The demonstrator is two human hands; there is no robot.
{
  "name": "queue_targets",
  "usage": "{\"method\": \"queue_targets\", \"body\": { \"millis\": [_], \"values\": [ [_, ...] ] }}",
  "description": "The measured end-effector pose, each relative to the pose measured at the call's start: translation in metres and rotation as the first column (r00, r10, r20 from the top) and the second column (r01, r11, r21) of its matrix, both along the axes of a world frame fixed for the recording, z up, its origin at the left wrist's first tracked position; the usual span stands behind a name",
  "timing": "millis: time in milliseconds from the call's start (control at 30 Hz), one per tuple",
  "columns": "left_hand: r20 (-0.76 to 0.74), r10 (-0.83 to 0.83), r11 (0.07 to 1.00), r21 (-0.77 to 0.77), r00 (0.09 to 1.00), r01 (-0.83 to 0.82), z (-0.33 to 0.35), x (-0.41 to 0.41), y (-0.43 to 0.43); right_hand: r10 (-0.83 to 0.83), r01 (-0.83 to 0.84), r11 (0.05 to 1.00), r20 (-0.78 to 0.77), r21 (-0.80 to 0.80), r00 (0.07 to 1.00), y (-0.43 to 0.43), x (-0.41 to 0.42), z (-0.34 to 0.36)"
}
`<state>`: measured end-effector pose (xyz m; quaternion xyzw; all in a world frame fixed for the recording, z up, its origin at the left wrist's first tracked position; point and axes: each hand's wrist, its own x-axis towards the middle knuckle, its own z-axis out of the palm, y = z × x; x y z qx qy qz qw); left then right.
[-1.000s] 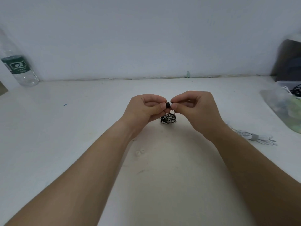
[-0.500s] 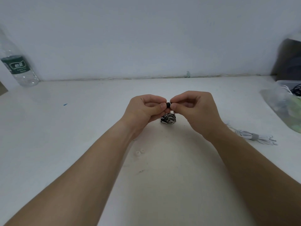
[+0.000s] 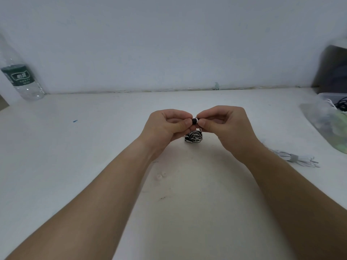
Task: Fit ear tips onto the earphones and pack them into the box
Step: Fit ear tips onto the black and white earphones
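Pinching the earbud (image 3: 194,121) between them, left hand (image 3: 165,128) and right hand (image 3: 227,126) curl tight.

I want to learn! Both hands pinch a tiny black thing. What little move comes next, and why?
Probably push its ends together to seat it: the left hand and right hand each pinch one end of the small black earbud with a white ring.

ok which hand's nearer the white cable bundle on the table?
Right. The right hand is just left of the white cable bundle; the left hand sits farther left.
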<state>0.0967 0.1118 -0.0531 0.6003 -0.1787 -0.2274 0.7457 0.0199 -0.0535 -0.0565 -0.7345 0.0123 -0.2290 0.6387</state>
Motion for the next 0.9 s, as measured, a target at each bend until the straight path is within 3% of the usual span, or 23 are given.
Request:
{"method": "queue_targets", "body": {
  "millis": [567,900],
  "values": [
    [0.129,0.075,0.995,0.051,0.989,-0.082,-0.0004,-0.0042,-0.0039,-0.022,0.023,0.999,0.005,-0.04,1.0,-0.0002,0.0008,0.0011],
    [0.107,0.051,0.998,0.033,0.993,-0.055,-0.0016,-0.001,-0.004,-0.071,0.071,0.995,0.004,-0.068,0.997,-0.0014,0.0035,-0.0035]
  ]
}}
